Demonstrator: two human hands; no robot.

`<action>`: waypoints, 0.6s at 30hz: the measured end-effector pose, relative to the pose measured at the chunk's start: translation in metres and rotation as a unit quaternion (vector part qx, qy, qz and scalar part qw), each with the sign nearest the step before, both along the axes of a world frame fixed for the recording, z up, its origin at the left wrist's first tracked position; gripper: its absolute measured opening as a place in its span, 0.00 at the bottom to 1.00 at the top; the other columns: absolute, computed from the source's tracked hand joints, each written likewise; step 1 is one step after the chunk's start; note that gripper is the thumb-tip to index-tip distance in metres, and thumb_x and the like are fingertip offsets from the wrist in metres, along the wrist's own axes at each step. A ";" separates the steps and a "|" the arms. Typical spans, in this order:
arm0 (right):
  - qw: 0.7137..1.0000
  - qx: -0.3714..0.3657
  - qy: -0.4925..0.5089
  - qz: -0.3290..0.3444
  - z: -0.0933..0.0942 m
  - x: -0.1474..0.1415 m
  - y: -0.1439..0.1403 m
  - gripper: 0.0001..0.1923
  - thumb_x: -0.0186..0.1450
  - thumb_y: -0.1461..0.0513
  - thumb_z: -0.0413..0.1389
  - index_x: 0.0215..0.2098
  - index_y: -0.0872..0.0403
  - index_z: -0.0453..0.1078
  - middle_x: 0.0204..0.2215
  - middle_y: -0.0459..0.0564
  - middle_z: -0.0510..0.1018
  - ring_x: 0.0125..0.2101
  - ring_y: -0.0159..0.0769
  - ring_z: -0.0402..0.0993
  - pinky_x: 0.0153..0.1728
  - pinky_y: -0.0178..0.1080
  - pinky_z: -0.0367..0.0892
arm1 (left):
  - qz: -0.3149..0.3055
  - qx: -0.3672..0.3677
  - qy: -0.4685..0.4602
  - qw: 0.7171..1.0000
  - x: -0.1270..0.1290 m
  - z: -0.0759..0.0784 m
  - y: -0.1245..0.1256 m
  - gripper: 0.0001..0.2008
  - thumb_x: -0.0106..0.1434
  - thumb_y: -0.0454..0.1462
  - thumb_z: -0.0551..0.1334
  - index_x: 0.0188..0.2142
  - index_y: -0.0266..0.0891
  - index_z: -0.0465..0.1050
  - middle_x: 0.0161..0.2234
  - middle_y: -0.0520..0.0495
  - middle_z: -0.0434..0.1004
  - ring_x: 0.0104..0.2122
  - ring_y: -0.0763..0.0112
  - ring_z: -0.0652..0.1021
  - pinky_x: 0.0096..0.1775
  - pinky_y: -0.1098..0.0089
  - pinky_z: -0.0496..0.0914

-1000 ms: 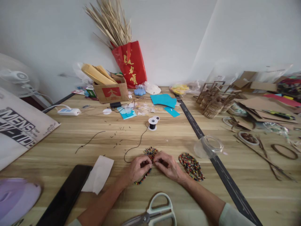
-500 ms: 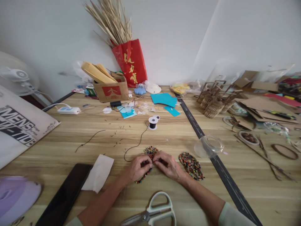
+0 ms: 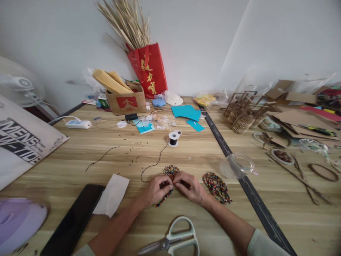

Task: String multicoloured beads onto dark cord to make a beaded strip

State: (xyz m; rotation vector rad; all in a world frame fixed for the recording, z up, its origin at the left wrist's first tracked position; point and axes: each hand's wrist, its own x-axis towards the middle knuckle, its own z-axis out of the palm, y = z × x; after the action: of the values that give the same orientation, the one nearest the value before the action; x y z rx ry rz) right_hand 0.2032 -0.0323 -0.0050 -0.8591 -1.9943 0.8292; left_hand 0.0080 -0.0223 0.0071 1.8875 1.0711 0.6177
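"Where are the hands?"
"The left hand (image 3: 157, 189) pinches a bead strand (image 3: 160, 203); the right hand (image 3: 190, 186) is just beside it."
"What's around?"
"Scissors (image 3: 174, 240) on the near side, a spool (image 3: 173, 142) beyond."

Both hands (image 3: 157, 189) (image 3: 189, 186) pinch, nearly touching, forearms (image 3: 119, 222) angled inward

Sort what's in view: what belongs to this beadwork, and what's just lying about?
Likely part of it:
strand of small multicoloured round beads at the left hand
heap of similar beads by the right hand
white spool of black cord
pale-handled metal scissors

Apparently just lying about:
red bag with gold lettering
blue paper sheets
brown slatted baskets
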 end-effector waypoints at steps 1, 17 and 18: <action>1.000 -0.001 0.001 0.001 0.000 0.000 0.000 0.10 0.69 0.59 0.51 0.36 0.55 0.71 0.31 0.51 0.75 0.34 0.36 0.71 0.36 0.37 0.68 | -0.001 0.001 0.001 1.000 0.000 0.000 0.000 0.08 0.58 0.38 0.59 0.27 0.36 0.73 0.27 0.49 0.72 0.30 0.69 0.71 0.33 0.72 0.64; 1.000 0.018 0.009 -0.001 -0.002 -0.002 0.001 0.10 0.68 0.58 0.52 0.34 0.55 0.71 0.29 0.51 0.75 0.32 0.35 0.72 0.35 0.37 0.68 | -0.004 0.000 0.012 1.000 0.000 0.002 0.000 0.08 0.59 0.37 0.58 0.28 0.37 0.73 0.26 0.49 0.72 0.30 0.69 0.71 0.33 0.73 0.64; 1.000 0.018 0.011 0.000 -0.003 -0.002 0.001 0.10 0.68 0.58 0.52 0.34 0.55 0.71 0.29 0.51 0.75 0.32 0.35 0.72 0.35 0.37 0.68 | -0.004 0.000 0.013 1.000 0.000 0.002 0.000 0.08 0.59 0.37 0.58 0.28 0.36 0.73 0.26 0.49 0.72 0.30 0.69 0.71 0.33 0.73 0.64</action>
State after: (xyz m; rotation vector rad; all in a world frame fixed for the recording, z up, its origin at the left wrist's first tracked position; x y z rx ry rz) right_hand 0.2013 -0.0314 -0.0076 -0.8273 -1.9842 0.7967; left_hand 0.0079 -0.0226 0.0089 1.9046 1.0791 0.5892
